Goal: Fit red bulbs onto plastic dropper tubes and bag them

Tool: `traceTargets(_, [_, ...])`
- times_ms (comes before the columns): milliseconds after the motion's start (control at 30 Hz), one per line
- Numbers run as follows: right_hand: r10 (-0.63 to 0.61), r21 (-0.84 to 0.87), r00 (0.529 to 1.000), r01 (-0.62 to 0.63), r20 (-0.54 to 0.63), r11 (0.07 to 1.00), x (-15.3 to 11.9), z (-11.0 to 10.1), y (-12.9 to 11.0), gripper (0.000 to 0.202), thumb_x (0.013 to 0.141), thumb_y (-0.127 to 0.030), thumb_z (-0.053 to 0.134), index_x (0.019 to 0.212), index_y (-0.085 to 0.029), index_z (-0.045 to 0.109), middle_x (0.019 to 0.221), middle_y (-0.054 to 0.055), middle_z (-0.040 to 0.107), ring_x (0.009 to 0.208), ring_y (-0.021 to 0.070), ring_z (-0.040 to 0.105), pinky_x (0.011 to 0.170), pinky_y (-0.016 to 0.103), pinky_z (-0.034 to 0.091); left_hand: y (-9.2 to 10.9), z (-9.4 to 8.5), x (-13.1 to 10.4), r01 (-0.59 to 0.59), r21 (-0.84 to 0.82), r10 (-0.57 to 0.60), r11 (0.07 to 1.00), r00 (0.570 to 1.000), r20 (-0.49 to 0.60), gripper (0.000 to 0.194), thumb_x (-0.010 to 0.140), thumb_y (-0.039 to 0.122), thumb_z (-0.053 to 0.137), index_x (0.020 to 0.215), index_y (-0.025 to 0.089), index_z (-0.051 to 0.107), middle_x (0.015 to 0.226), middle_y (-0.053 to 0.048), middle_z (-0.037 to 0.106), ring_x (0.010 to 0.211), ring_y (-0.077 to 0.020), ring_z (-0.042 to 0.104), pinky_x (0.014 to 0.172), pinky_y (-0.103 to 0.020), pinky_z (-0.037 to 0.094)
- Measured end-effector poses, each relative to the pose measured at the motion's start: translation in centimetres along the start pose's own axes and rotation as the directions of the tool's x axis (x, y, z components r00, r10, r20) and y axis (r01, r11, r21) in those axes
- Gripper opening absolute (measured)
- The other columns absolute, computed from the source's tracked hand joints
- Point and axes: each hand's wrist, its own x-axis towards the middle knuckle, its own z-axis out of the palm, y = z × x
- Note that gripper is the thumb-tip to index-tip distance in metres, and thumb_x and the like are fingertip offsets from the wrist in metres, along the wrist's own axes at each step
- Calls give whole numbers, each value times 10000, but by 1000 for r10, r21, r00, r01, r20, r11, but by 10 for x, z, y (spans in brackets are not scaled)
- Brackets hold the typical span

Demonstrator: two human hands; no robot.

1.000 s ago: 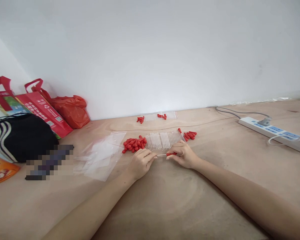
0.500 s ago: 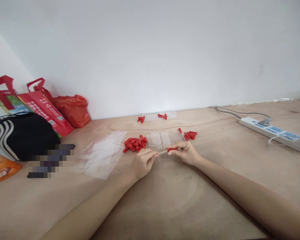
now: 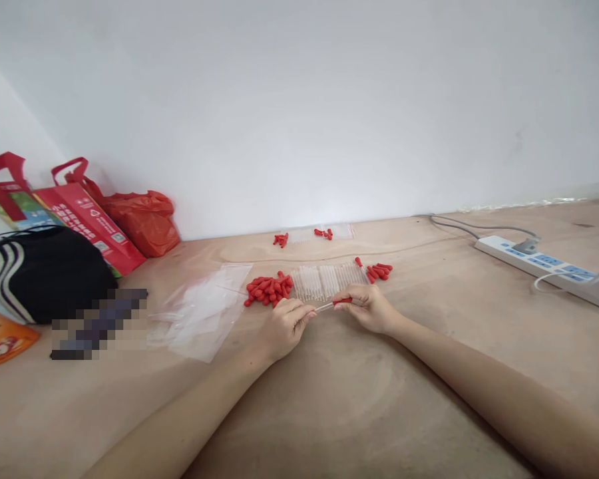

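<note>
My left hand pinches the left part of a thin clear glass dropper tube. At the tube's right end is a red rubber dropper bulb, gripped between the thumb and fingers of my right hand. Just beyond my hands lies a row of clear dropper tubes side by side. A heap of red bulbs sits at the row's left end, and a smaller group of red bulbs at its right end. My fingers partly hide the held tube and bulb.
Clear plastic bags lie left of the heap. Farther left are a black drawstring bag, red bags and an orange packet. More droppers with red bulbs lie near the wall. A white power strip stands at right.
Both hands stay almost in place, still holding the tube and the bulb together. The whole view has shifted very slightly.
</note>
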Motion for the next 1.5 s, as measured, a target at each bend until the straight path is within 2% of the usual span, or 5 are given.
traceTargets(200, [278, 473, 960, -260, 32, 842, -1, 8, 3, 457, 582, -298, 727, 984, -225, 523, 784, -9, 625, 600, 96, 546, 585, 241, 441, 2, -1, 2, 117, -52, -116, 992, 993, 26, 268, 895, 253, 376, 838, 162, 621, 643, -17, 596, 609, -125, 536, 620, -252, 401])
traceTargets(433, [377, 596, 926, -306, 5, 743, 6, 28, -9, 295, 625, -413, 668, 763, -194, 526, 667, -10, 604, 623, 105, 545, 637, 252, 427, 3, -1, 5, 145, -128, -141, 981, 989, 42, 220, 869, 270, 425, 849, 179, 625, 677, -10, 630, 618, -130, 553, 638, -268, 411])
traceTargets(633, [364, 125, 909, -345, -203, 930, 37, -18, 15, 330, 743, -418, 506, 938, -153, 545, 588, -16, 558, 561, 121, 526, 539, 238, 394, 2, -3, 5, 183, -129, -184, 975, 983, 4, 185, 809, 289, 520, 931, 183, 608, 815, -40, 642, 776, -169, 576, 748, -319, 426])
traceTargets(800, [533, -535, 805, -579, -259, 615, 59, -59, 39, 231, 750, -325, 476, 824, -149, 606, 608, 32, 611, 591, 151, 567, 529, 234, 375, 1, -1, 5, 187, -52, -188, 981, 982, 0, 119, 799, 249, 524, 818, 190, 626, 766, -31, 653, 749, -175, 573, 714, -335, 408])
traceTargets(1500, [552, -728, 786, -547, -277, 413, 61, -40, 57, 382, 741, -423, 462, 1035, -216, 590, 918, 94, 651, 902, 246, 577, 765, 355, 368, 0, -1, 5, 173, -21, -172, 985, 984, 38, 112, 800, 213, 529, 750, 194, 627, 721, -11, 655, 704, -162, 555, 691, -324, 389])
